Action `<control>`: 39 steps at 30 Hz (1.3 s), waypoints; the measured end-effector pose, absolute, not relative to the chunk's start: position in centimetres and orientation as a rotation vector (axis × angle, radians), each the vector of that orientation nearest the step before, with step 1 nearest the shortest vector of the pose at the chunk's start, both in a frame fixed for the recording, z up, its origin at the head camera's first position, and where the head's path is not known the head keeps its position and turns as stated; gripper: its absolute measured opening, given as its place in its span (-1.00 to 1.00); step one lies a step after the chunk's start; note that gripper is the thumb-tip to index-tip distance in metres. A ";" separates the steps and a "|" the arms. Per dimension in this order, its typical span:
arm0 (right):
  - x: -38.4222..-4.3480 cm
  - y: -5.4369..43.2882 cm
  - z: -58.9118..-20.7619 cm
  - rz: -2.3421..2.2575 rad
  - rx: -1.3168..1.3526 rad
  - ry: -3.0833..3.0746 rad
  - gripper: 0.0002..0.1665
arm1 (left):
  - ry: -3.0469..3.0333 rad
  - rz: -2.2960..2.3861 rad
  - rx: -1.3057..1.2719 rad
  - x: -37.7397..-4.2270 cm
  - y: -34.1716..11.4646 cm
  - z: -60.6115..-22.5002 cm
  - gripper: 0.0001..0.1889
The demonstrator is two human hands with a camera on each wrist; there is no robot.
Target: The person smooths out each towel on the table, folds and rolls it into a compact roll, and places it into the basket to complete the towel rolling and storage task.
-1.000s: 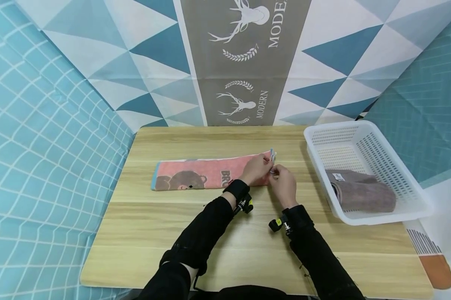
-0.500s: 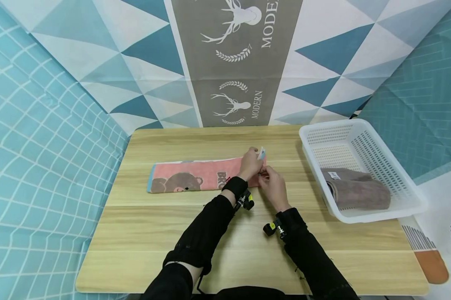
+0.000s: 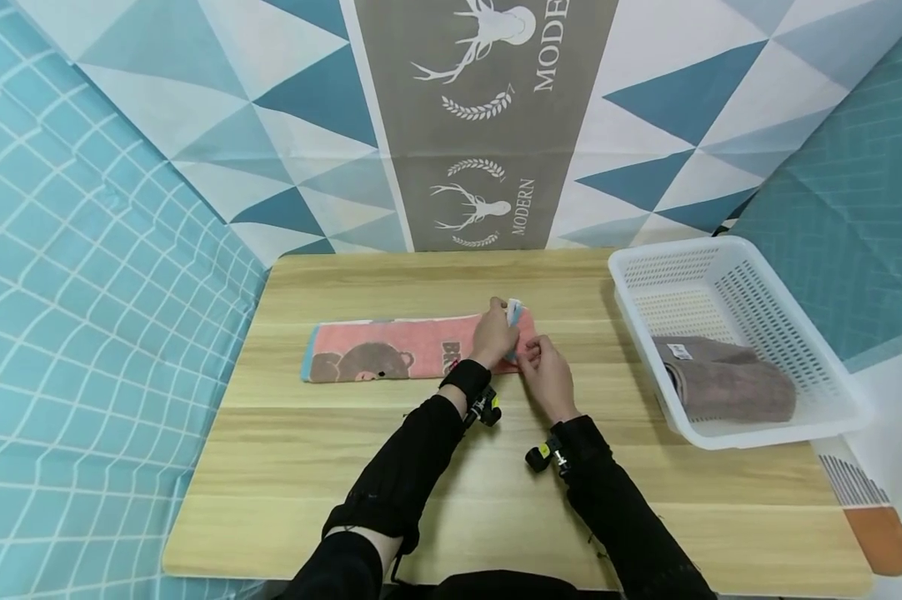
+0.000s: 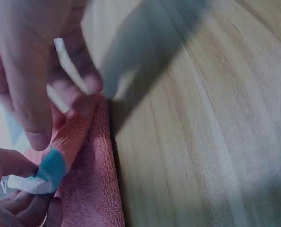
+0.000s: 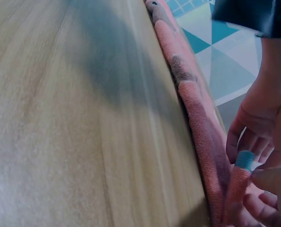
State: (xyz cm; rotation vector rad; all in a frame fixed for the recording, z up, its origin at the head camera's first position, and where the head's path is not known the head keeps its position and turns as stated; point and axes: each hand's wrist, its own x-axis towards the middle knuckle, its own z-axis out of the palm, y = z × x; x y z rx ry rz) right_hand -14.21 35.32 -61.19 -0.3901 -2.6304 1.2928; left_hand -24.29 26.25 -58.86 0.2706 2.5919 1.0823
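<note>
A long folded pink towel with a brown bear print lies flat across the table. Its right end is turned up and over to the left, showing a blue-banded white edge. My left hand pinches that edge between thumb and fingers. At the near corner of the same end, my right hand holds the pink fold, its thumb close to the blue band in the right wrist view. Palms and some fingertips are hidden in the head view.
On the right of the wooden table stands a white perforated basket. A rolled grey-brown towel with a white label lies inside it. Patterned cloth walls rise behind and at the left.
The towel's blue-edged right end has been turned over to the left, leaving a pink fold at the end. My left hand moved slightly left with the edge; my right hand shifted slightly left too.
</note>
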 end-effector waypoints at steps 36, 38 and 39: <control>-13.9 36.6 -61.0 0.769 -0.319 -2.739 -0.76 | 3.012 0.044 1.589 -23.4 25.4 -60.2 -0.73; -13.7 36.8 -61.0 0.711 -0.298 -2.722 -0.76 | 3.008 0.047 1.619 -23.5 25.4 -60.0 -0.79; -13.6 36.9 -60.9 0.681 -0.287 -2.710 -0.76 | 3.005 0.054 1.631 -23.5 25.4 -59.9 -0.80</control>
